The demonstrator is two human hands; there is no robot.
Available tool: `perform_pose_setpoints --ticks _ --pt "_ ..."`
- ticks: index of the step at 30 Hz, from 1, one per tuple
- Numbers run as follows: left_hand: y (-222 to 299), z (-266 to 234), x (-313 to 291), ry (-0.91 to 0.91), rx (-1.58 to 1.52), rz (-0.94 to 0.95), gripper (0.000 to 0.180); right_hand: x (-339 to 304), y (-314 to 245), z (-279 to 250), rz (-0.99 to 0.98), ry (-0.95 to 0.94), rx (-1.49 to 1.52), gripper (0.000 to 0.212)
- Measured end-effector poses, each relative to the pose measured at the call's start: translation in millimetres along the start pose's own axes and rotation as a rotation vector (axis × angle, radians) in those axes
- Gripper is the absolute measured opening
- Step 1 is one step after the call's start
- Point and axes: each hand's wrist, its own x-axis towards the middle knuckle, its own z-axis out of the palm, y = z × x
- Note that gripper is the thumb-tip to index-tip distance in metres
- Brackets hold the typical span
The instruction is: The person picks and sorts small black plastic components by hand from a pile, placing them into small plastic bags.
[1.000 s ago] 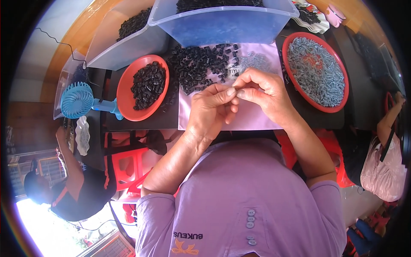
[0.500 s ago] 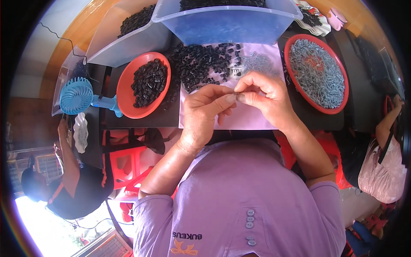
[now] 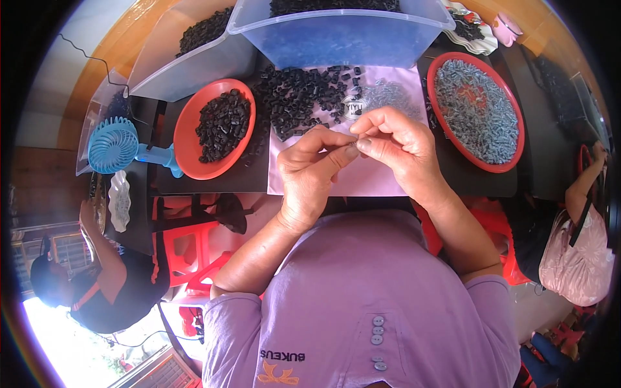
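Above the pink cloth (image 3: 369, 182), a tiny piece (image 3: 355, 140), too small to identify, sat pinched between the fingertips of my left hand (image 3: 312, 169) and right hand (image 3: 407, 147); beyond them lay loose black parts (image 3: 301, 97) and silvery pieces (image 3: 391, 97).

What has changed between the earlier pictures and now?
The left hand has shifted slightly left; its lower fingers, which showed underneath before, are now hidden. Nothing was visibly picked up or let go. The right hand, left bowl and right bowl stayed roughly put.
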Motion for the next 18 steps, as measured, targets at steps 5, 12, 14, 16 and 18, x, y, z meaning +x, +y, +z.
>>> perform_pose_setpoints --ticks 5,12,14,16,18 --pt "-3.0 2.3 -1.2 0.005 0.05 0.156 0.009 0.0 -0.6 3.2 -0.015 0.021 0.015 0.013" --pt "0.8 -1.8 -4.7 -0.005 0.042 -0.01 0.005 -1.0 -3.1 7.2 0.042 0.034 0.076 0.013" --pt "3.0 -1.7 -5.3 0.0 -0.007 -0.08 0.004 -1.9 -4.0 8.3 0.036 0.048 0.088 0.012" --pt "3.5 -2.0 -5.6 0.003 -0.056 -0.148 0.004 -2.9 -4.0 7.3 -0.021 0.053 0.049 0.012" --pt "3.9 -4.2 -6.7 -0.019 -0.15 -0.208 0.004 -3.7 -4.4 8.3 -0.078 0.058 -0.02 0.012"
